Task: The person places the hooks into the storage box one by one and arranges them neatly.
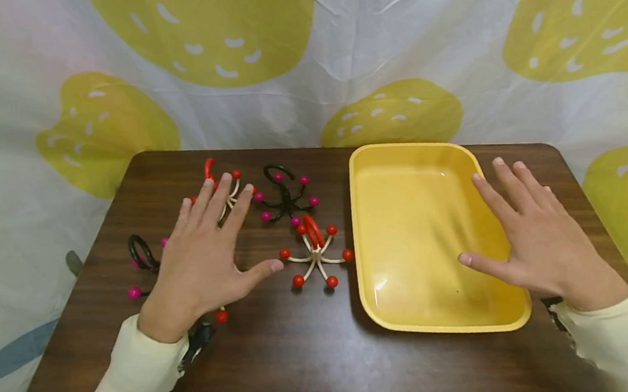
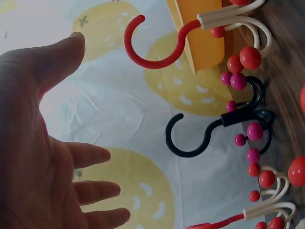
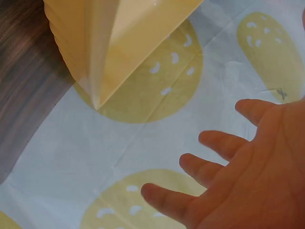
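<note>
My left hand [image 1: 197, 266] is held with fingers spread above several octopus-shaped hanging hooks and grips nothing. A cream hook with red balls and a red hanger loop [image 1: 316, 254] stands right of its thumb. Behind that is a black hook with pink balls [image 1: 286, 204]. Another cream-and-red hook [image 1: 232, 198] and a second black-and-pink hook [image 1: 148, 258] are partly hidden by the hand. A red ball [image 1: 221, 316] shows below the palm. My right hand [image 1: 548, 241], fingers spread, hovers over the right rim of a yellow tray [image 1: 404, 237] and holds nothing.
The brown wooden table [image 1: 310, 375] has rounded back corners. A white cloth with yellow fruit prints [image 1: 259, 112] hangs behind it and at both sides. In the left wrist view, hanger loops such as the red one [image 2: 155, 64] stick up from the hooks.
</note>
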